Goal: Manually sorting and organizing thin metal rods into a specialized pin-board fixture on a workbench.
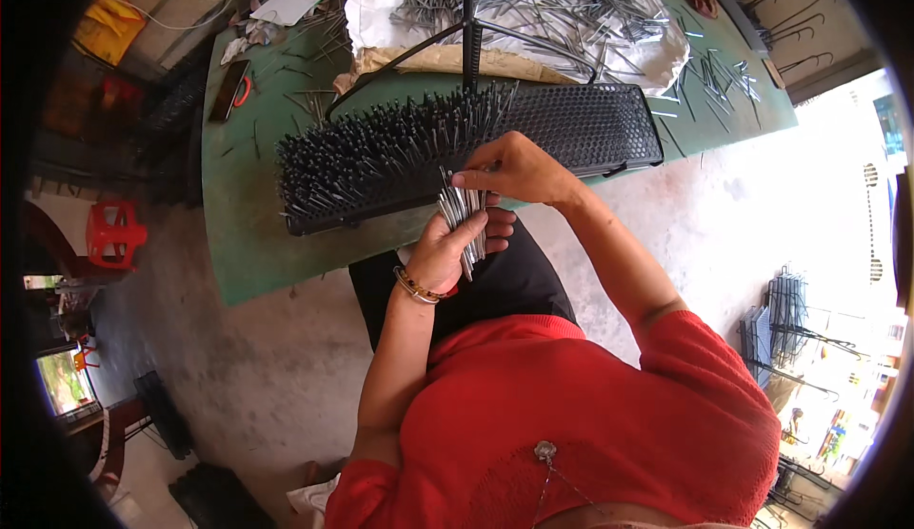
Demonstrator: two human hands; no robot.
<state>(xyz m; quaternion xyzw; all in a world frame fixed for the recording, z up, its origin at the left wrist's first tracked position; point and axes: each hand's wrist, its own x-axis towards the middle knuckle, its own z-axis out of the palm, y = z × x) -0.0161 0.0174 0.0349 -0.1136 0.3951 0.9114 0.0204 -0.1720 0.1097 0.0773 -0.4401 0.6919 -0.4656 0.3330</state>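
A bundle of thin metal rods [463, 207] is gripped in my left hand [447, 245], just over the front edge of the table. My right hand [509, 169] is at the top of the bundle, thumb and finger pinched together at the rod ends. Beyond both hands lies a long black perforated rack [590, 129]. Many upright rods [371, 153] fill the holes of its left and middle part, while its right part shows bare holes. Whether the right fingers hold a single rod is hard to see.
A large heap of loose rods [543, 5] lies on white sacking [376, 0] at the back of the green table [238, 243]. A black upright post [470, 43] stands behind the rack. Red-handled scissors [243, 91] lie at left. A red stool [116, 234] stands on the floor.
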